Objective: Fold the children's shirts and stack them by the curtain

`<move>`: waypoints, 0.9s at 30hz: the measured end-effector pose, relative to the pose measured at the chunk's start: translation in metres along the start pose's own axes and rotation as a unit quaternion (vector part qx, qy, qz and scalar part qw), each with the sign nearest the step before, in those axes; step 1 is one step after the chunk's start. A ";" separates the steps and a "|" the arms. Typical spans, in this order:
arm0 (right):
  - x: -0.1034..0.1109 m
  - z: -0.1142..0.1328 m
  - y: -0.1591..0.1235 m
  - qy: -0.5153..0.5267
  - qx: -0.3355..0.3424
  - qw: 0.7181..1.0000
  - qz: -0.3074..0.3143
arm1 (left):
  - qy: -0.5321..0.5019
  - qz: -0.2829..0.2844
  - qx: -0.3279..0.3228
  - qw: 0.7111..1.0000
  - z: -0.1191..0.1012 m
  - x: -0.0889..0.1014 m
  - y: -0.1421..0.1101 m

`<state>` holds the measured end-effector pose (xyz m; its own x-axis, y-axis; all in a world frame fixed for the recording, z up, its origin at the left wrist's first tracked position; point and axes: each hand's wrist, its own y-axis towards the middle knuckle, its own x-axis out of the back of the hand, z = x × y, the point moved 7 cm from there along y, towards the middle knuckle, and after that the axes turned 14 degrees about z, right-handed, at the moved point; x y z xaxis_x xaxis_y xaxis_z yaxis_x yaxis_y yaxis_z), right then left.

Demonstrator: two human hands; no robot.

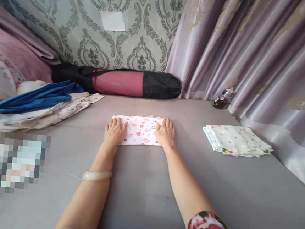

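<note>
A white cloth with pink and red prints (140, 131) lies folded into a flat rectangle on the grey sheet (135, 184). On its left end rests my left hand (115, 131), palm down with the fingers spread. My right hand (166, 132) lies flat over the right end in the same way, thumb pointing inward. Between the two hands the printed middle of the cloth shows. A bit of pink fabric peeks out along its far edge.
Folded pale cloths (238, 140) are stacked at right. Blue and cream clothes (41, 101) lie heaped at left, near a blurred-out patch (21, 163). A pink and black rolled bag (118, 82) lies along the wall. By the curtain stands a small bottle (222, 98).
</note>
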<state>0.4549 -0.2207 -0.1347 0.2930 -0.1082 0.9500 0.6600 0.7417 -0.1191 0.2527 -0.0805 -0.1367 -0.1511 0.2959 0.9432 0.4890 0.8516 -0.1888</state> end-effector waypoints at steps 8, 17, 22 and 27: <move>0.007 0.007 -0.003 -0.009 0.023 1.000 -0.004 | 0.026 -0.030 -0.002 0.999 -0.008 0.007 -0.003; -0.003 0.017 -0.007 -0.029 0.089 0.996 -0.010 | 0.070 -0.020 -0.052 0.996 -0.019 -0.002 -0.001; -0.004 0.016 -0.007 -0.025 0.086 0.996 -0.014 | 0.073 -0.018 -0.052 0.996 -0.018 -0.003 0.000; -0.002 0.016 -0.007 -0.025 0.085 0.996 -0.004 | 0.064 -0.010 -0.045 0.997 -0.019 -0.002 -0.001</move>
<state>0.4384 -0.2151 -0.1306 0.2510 -0.0855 0.9642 0.5345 0.8427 -0.0644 0.2683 -0.0899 -0.1331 -0.0544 0.2172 0.9746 0.5635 0.8125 -0.1496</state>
